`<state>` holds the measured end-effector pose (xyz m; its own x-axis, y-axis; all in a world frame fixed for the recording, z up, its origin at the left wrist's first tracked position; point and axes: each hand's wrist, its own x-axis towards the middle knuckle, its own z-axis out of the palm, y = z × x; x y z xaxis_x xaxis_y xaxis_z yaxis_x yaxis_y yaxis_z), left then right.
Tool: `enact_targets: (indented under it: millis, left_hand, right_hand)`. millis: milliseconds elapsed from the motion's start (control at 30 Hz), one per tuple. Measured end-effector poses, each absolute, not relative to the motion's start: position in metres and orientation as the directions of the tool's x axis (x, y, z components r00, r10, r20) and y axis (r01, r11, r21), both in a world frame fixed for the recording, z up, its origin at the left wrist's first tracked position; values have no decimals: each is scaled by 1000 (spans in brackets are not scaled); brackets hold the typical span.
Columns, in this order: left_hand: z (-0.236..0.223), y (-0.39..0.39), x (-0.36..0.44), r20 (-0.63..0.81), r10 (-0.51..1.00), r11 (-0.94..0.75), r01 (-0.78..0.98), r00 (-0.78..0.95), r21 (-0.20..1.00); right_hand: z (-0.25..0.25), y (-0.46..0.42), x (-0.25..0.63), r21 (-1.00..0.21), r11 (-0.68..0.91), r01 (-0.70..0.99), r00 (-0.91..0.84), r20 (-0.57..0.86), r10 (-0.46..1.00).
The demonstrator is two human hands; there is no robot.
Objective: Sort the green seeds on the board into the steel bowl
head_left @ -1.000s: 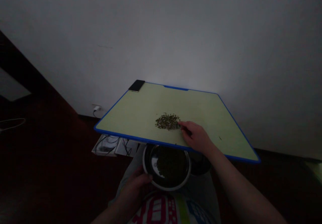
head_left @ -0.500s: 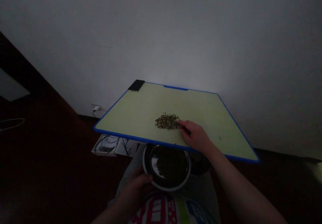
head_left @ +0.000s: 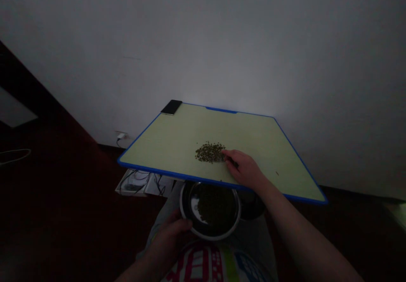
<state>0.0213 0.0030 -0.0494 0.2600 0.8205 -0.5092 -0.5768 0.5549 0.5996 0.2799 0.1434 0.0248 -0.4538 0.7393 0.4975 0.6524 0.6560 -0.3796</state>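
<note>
A small heap of dark green beans (head_left: 209, 152) lies on a pale green table with a blue rim (head_left: 165, 146). My right hand (head_left: 243, 168) rests on the table just right of the heap, fingers curled, its fingertips touching the heap's right edge. Below the table's near edge a round metal bowl (head_left: 190, 220) holds more green beans (head_left: 215, 208). My left hand (head_left: 169, 235) grips the bowl's left rim over my lap.
A dark phone (head_left: 171, 107) lies at the table's far left corner. A white wall rises right behind the table. Cables and a white box (head_left: 139, 182) sit on the dark floor under the table's left side. A plug (head_left: 121, 136) is in the wall.
My right hand has crept slightly left and farther, up to the heap of beans. The bowl and my left hand have stayed put.
</note>
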Motion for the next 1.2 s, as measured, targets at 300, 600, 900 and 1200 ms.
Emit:
enact_targets:
  millis: [300, 600, 900, 1200]
  left_hand:
    - [-52, 1, 21, -506, 829, 538, -590, 239, 602]
    - [-38, 4, 23, -494, 827, 548, -586, 270, 597]
    - [-38, 3, 24, -487, 829, 545, -590, 274, 595]
    - [-37, 5, 22, -492, 829, 545, -582, 266, 604]
  right_hand:
    - [28, 139, 283, -396, 673, 624, -476, 490, 730]
    - [27, 137, 284, -404, 657, 636, -443, 506, 740]
    - [25, 144, 282, -398, 658, 639, -467, 478, 744]
    - [29, 138, 282, -417, 669, 616, -465, 494, 735]
